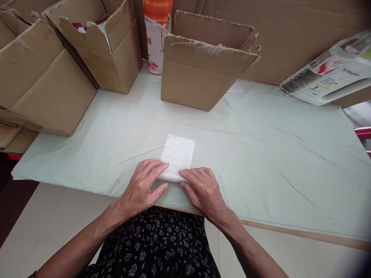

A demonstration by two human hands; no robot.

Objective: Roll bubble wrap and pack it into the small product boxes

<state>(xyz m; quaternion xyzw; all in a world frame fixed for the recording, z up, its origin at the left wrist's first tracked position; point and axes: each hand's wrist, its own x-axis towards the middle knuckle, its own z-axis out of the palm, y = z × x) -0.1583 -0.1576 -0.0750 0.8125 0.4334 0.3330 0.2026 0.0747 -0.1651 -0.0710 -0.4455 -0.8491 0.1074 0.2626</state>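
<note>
A small white piece of bubble wrap (178, 150) lies on the pale green cloth, its near end folded into a thicker strip. At the left end of that strip, my left hand (145, 183) grips it with the fingers on top and the thumb at the near side. My right hand (204, 189) holds the right end between fingers and thumb. Whether anything lies inside the fold is hidden.
An open cardboard box (194, 79) stands beyond the bubble wrap, beside an orange-capped bottle (154, 46). More open boxes (118, 54) crowd the left. At the back right leans a printed plastic package (327, 73). The table's cloth (275, 166) has creases.
</note>
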